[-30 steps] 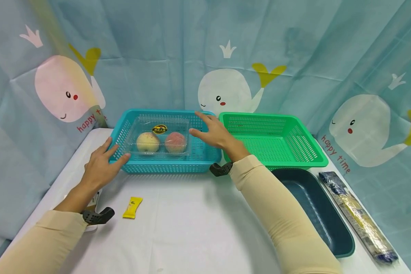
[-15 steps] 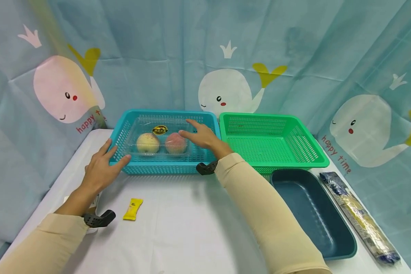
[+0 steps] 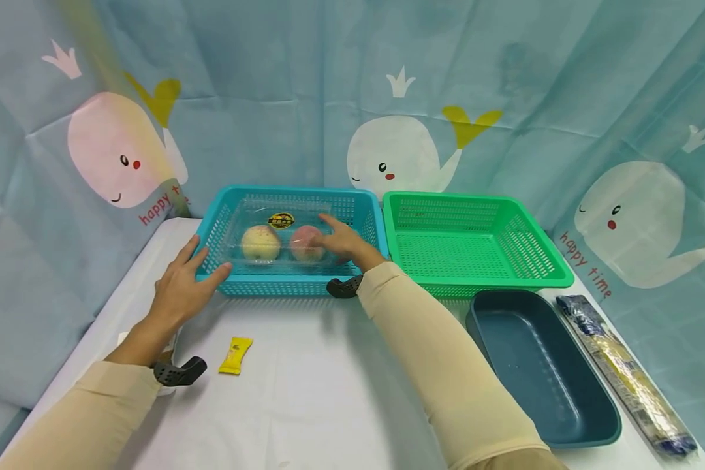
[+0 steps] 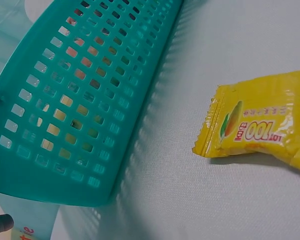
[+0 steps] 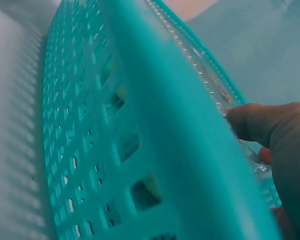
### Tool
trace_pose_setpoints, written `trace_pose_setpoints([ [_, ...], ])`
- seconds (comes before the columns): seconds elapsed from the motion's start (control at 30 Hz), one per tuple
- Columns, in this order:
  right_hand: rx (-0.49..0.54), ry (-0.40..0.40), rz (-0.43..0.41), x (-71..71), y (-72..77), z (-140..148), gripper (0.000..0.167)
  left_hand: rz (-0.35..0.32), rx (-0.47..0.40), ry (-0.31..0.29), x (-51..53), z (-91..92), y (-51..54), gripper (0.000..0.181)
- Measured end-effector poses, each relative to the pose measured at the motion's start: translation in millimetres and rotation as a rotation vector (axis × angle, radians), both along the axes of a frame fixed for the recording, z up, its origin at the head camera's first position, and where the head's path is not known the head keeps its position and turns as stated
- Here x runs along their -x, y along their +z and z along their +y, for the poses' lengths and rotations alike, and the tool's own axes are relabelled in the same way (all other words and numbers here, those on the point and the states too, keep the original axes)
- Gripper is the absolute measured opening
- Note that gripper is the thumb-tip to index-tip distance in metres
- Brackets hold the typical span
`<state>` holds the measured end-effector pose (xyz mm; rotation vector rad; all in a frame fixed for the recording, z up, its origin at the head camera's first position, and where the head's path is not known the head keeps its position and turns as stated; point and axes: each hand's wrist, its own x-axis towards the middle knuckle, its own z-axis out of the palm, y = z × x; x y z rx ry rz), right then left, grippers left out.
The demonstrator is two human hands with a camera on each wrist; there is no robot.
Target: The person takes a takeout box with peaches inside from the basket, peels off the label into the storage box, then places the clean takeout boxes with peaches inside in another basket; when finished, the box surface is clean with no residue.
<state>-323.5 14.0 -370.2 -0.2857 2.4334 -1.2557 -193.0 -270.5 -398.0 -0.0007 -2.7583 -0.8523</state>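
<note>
Head view: centre-left, the left hand, fingers spread, probably steadied the blue basket while the right hand, fingers wide, touched the fruit box inside; left wrist: basket stood upper left; right wrist: that hand met the box's edge, right.

A white table bore a blue basket, the left hand at one end and the right hand over the other. A green basket stood just beside it, to the right of the right hand, with a dark tub on the person's side. A long wrapped packet lay past the tub, well apart from both hands. A small yellow packet lay near the left wrist, which partly hid a white-and-brown item.
</note>
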Motion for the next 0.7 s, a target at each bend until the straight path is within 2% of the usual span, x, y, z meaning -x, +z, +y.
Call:
trace_pose_setpoints([
  [0.23,0.126,-0.115,-0.05,1.0,-2.2,-4.9,0.073,0.009,-0.003,0.006,0.3,-0.4,-0.3,0.081],
  [0.4,0.189,-0.136,-0.051,-0.4,-1.5,-5.5,0.071,0.008,0.005,0.014,0.9,-0.1,-0.6,0.082],
  [0.7,0.389,-0.142,-0.076,-1.1,-0.1,0.5,0.068,-0.013,-0.016,0.016,-0.2,0.4,-0.3,0.082],
])
